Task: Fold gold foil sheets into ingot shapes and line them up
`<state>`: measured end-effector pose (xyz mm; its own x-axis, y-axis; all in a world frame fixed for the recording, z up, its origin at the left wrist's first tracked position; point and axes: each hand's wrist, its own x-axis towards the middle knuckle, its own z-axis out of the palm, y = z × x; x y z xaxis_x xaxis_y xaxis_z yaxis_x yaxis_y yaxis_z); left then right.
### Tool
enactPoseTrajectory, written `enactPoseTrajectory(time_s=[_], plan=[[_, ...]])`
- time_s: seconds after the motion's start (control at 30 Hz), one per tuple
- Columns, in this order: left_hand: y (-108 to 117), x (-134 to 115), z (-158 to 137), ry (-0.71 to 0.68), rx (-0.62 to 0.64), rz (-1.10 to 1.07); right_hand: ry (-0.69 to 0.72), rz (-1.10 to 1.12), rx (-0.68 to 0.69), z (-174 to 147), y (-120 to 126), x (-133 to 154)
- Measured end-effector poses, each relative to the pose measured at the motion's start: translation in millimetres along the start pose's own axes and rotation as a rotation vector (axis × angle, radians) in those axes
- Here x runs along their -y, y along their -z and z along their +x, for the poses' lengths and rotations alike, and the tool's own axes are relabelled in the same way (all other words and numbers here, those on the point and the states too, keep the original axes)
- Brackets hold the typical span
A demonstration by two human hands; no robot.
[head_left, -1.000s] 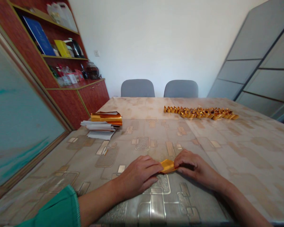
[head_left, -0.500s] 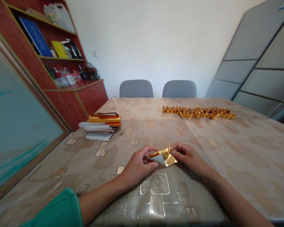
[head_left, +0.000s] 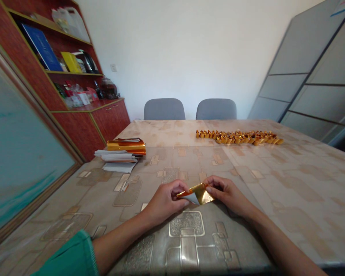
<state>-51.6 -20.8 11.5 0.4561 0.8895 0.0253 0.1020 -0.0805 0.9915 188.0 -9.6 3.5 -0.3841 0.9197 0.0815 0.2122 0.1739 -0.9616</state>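
Between my hands, just above the near part of the table, is a partly folded sheet of gold foil paper (head_left: 204, 194). Its outer face is shiny gold, and a white inner face shows at the lower left. My left hand (head_left: 172, 197) pinches the paper's left end between thumb and fingers. At the upper right corner, my right hand (head_left: 222, 190) grips it with the thumb on top. Some of the fingertips behind the paper are hidden.
A stack of gold and white paper sheets (head_left: 122, 157) lies at the left of the table (head_left: 172, 134). Rows of folded gold paper pieces (head_left: 244, 138) stand at the back right. Two grey chairs (head_left: 164, 109) are behind the table, with a red cabinet (head_left: 109, 119) at left.
My left hand's fingers have curled further over the paper's left end, and less of the white face shows. My right hand keeps its grip. The view has shifted slightly.
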Motion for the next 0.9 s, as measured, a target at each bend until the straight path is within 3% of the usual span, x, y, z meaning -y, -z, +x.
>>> enactPoseTrajectory(time_s=[0.23,0.67,0.77,0.9], plan=[[-0.3,6.1,0.7,0.024,-0.078,0.053,0.008,-0.041,0.008,-0.5,-2.1,0.1],[-1.2,3.6,0.1,-0.145,-0.124,0.293,0.102,-0.129,0.013,-4.0,-0.2,0.4],[-1.7,-0.2,-1.6,-0.283,-0.146,0.391,0.171,-0.201,0.009,-10.4,1.8,8.0],[-3.7,0.4,-4.7,-0.552,-0.125,0.599,0.456,-0.456,0.011,-21.0,4.7,17.9]])
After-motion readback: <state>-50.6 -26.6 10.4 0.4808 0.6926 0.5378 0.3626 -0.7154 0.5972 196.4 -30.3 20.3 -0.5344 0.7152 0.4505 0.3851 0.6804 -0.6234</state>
